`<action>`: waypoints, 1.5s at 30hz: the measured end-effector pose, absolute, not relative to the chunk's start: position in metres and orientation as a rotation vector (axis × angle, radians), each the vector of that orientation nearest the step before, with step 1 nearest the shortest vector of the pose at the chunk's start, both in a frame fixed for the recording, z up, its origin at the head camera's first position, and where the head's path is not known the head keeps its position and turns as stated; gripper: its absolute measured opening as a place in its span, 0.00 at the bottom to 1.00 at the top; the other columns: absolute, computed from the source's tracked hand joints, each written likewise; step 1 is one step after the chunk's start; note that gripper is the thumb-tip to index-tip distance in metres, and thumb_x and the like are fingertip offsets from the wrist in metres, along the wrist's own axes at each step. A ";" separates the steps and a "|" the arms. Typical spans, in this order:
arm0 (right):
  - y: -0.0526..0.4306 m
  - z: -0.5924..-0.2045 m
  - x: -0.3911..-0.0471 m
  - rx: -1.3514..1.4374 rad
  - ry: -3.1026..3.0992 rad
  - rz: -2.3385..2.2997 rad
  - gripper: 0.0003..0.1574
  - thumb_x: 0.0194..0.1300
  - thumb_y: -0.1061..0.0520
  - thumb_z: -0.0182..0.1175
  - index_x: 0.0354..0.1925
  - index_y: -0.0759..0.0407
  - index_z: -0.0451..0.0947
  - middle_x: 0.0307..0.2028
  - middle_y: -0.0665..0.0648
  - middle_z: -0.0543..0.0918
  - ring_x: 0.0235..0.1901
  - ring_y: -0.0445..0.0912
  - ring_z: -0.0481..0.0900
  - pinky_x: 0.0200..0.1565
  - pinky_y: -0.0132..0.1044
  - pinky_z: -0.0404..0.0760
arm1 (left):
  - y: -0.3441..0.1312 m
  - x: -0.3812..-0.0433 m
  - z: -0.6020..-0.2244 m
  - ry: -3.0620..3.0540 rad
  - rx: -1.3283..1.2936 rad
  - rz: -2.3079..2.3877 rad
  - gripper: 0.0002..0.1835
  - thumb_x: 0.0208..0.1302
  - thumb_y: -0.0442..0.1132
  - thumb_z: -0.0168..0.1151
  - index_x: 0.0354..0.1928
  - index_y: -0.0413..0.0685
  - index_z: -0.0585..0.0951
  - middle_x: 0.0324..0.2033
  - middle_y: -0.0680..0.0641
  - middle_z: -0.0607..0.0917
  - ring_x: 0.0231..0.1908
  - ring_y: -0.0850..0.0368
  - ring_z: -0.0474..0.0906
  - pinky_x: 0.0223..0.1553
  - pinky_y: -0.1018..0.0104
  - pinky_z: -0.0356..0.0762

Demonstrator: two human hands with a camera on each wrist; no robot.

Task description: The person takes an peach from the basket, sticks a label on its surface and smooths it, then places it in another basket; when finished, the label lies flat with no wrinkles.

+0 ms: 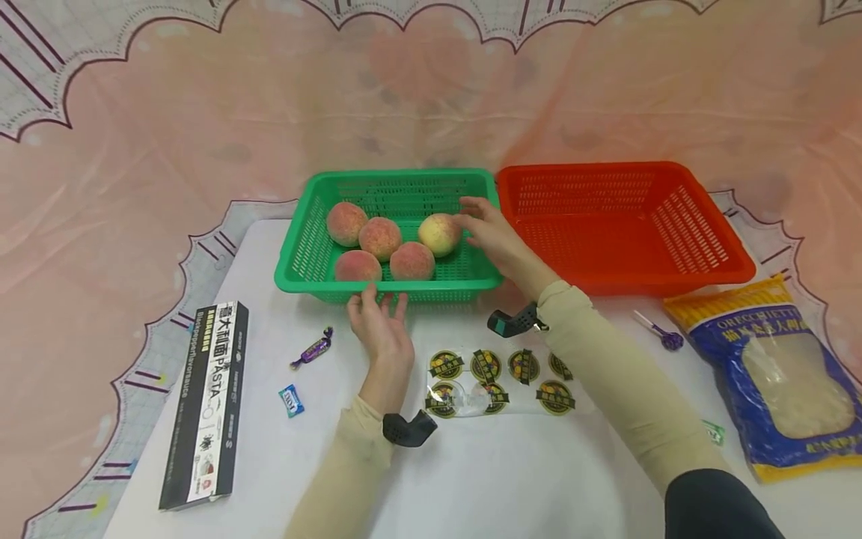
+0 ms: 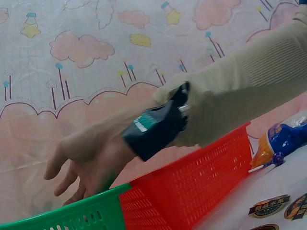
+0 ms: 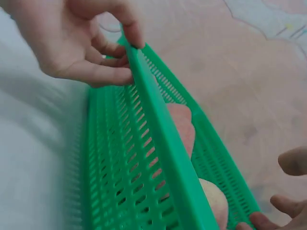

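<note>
My left hand (image 1: 382, 329) grips the front rim of a green basket (image 1: 303, 278), thumb on top and fingers against its outer wall. The right wrist view catches this left hand (image 3: 91, 45) too, at the basket's rim. Inside lie several reddish peaches (image 1: 380, 238) and one yellower peach (image 1: 438, 235). Over the basket's right end is my right hand (image 1: 494, 236), fingers spread and slightly bent close beside the yellower peach. From the left wrist, my right hand (image 2: 91, 153) shows above the green rim, its fingertips partly hidden behind it.
A red basket (image 1: 730, 271) adjoins the green one on the right. Further right lies a bag of orecchiette (image 1: 795, 374), with a lollipop (image 1: 663, 335) beside it. A clear sheet of stickers (image 1: 498, 382), wrapped candies (image 1: 313, 349) and a pasta box (image 1: 205, 404) lie nearer the front.
</note>
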State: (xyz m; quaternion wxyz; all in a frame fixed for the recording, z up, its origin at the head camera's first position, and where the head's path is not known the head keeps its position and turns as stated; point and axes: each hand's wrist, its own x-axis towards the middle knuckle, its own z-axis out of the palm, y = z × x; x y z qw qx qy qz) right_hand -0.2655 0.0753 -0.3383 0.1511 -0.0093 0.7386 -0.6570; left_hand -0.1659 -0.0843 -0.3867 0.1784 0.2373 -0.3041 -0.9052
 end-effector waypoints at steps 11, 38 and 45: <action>0.060 -0.344 -0.290 0.341 2.107 -1.798 0.37 0.61 0.49 0.52 0.65 0.51 0.50 0.65 0.52 0.53 0.64 0.47 0.52 0.62 0.49 0.57 | -0.078 -0.164 -0.390 -0.871 0.662 -2.565 0.05 0.62 0.37 0.50 0.34 0.49 0.64 0.38 0.47 0.69 0.38 0.53 0.70 0.45 0.58 0.76; 0.038 -0.366 -0.299 0.535 1.866 -1.984 0.40 0.49 0.45 0.63 0.57 0.57 0.62 0.53 0.57 0.69 0.50 0.54 0.70 0.51 0.48 0.73 | -0.079 -0.165 -0.394 -0.877 0.622 -2.549 0.06 0.63 0.39 0.49 0.31 0.49 0.63 0.38 0.48 0.69 0.36 0.55 0.71 0.41 0.61 0.76; 0.041 -0.359 -0.290 0.380 1.855 -2.056 0.42 0.52 0.45 0.62 0.60 0.57 0.58 0.56 0.56 0.66 0.51 0.52 0.70 0.52 0.50 0.72 | -0.081 -0.168 -0.394 -0.861 0.632 -2.547 0.06 0.63 0.38 0.48 0.30 0.49 0.63 0.37 0.48 0.69 0.38 0.54 0.70 0.43 0.60 0.76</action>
